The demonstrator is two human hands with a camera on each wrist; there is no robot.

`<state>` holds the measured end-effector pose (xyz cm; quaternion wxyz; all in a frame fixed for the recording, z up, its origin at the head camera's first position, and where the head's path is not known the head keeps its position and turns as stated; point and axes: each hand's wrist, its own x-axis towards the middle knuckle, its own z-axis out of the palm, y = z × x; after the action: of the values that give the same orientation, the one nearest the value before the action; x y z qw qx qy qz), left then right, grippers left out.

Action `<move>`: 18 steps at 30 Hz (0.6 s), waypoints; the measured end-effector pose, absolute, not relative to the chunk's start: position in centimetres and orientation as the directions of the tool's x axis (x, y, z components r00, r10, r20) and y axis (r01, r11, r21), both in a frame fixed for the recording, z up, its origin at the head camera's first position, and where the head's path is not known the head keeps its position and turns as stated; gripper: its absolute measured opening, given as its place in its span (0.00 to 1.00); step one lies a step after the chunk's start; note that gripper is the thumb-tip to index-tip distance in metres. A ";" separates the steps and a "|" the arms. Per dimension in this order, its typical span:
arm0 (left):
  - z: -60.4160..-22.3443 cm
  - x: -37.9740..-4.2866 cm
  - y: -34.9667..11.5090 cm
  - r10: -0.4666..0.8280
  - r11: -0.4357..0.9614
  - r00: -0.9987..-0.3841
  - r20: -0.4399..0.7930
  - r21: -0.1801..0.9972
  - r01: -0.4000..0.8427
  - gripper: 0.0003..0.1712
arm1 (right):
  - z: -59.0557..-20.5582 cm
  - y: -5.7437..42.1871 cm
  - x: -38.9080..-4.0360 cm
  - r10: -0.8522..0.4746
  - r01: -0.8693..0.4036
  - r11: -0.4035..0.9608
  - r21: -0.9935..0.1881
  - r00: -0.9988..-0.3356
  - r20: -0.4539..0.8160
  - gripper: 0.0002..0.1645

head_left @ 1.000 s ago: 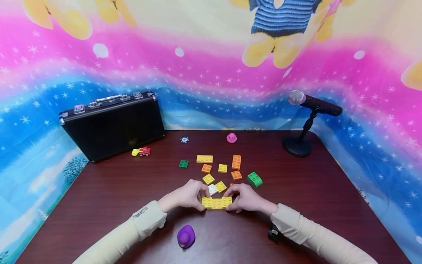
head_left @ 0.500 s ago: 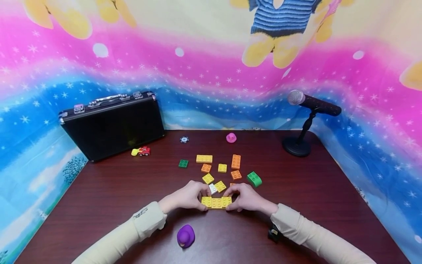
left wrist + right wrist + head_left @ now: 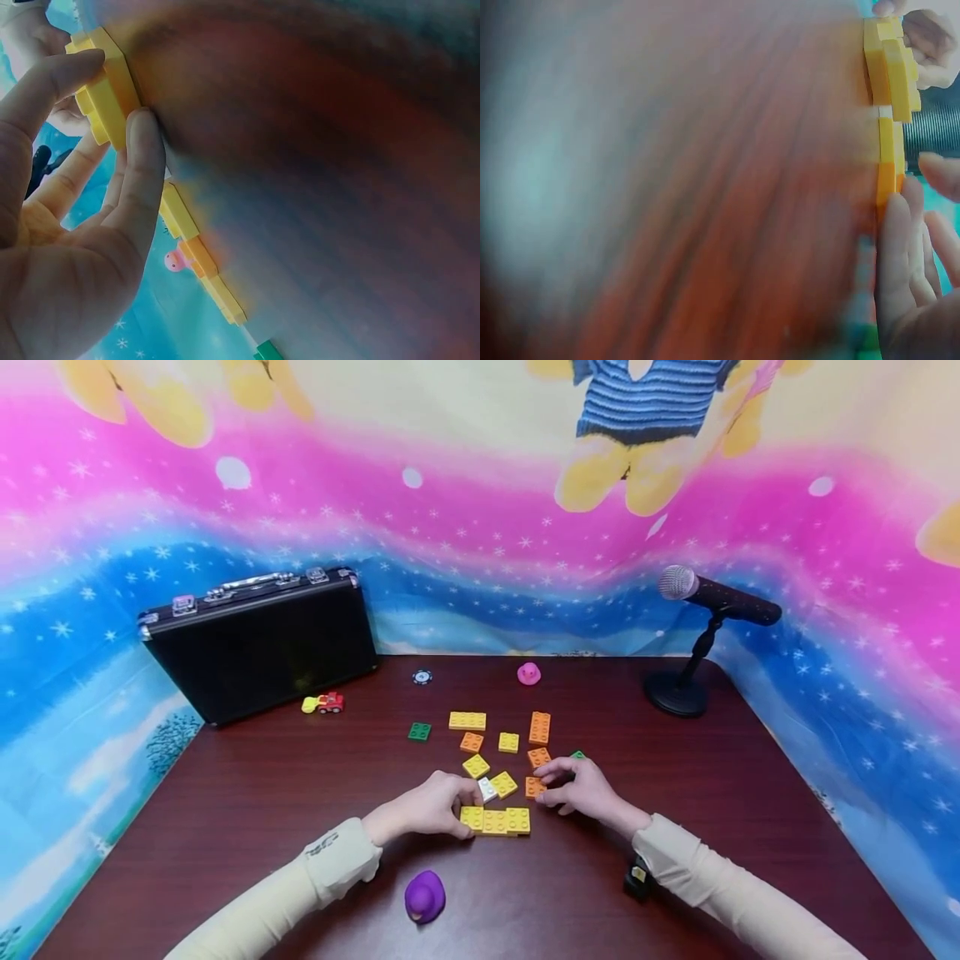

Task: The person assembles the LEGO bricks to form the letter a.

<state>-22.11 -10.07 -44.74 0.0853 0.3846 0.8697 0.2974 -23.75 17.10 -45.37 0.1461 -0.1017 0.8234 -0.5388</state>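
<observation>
A joined row of yellow toy building bricks (image 3: 495,822) lies on the table in front of me. My left hand (image 3: 427,806) pinches its left end between thumb and fingers; the left wrist view shows this grip on the yellow bricks (image 3: 111,94). To the right, my right hand (image 3: 585,793) is off the row, its fingers parted beside a small orange brick (image 3: 534,787). In the right wrist view the fingertips (image 3: 897,214) are at the orange brick (image 3: 886,180), with the thumb held apart. A white brick (image 3: 487,789) and a yellow square brick (image 3: 505,784) lie just behind the row.
Loose yellow, orange and green bricks lie farther back, including a dark green one (image 3: 419,732). A purple rubber duck (image 3: 425,897) sits nearer me. Along the back are a black case (image 3: 262,652), a toy car (image 3: 328,702), a poker chip (image 3: 422,677), a pink duck (image 3: 528,673) and a microphone (image 3: 720,602).
My right hand has let go of the row's right end and moved right and back to the small orange brick. My left hand keeps its grip in about the same place.
</observation>
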 end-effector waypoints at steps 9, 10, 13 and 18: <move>-44.9 -22.2 -10.0 0.718 0.535 -0.692 0.076 0.575 0.619 0.18 | -46.2 16.7 -24.3 -0.256 0.004 0.416 -0.909 -0.959 -0.121 0.27; -44.9 -22.2 -10.0 0.718 0.535 -0.692 0.076 0.575 0.619 0.18 | -46.3 16.7 -24.3 -0.257 0.001 0.433 -0.902 -0.958 -0.124 0.27; -44.8 -22.2 -10.1 0.716 0.537 -0.694 0.073 0.578 0.615 0.18 | -46.2 16.6 -24.2 -0.259 -0.012 0.480 -0.877 -0.957 -0.129 0.29; -44.7 -22.2 -10.0 0.717 0.532 -0.693 0.070 0.586 0.611 0.17 | -46.2 16.4 -24.4 -0.247 -0.016 0.529 -0.849 -0.959 -0.137 0.26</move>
<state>-22.22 -10.03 -44.71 0.0899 0.3813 0.8707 0.2973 -24.35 16.38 -46.17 0.1208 -0.0759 0.8659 -0.4794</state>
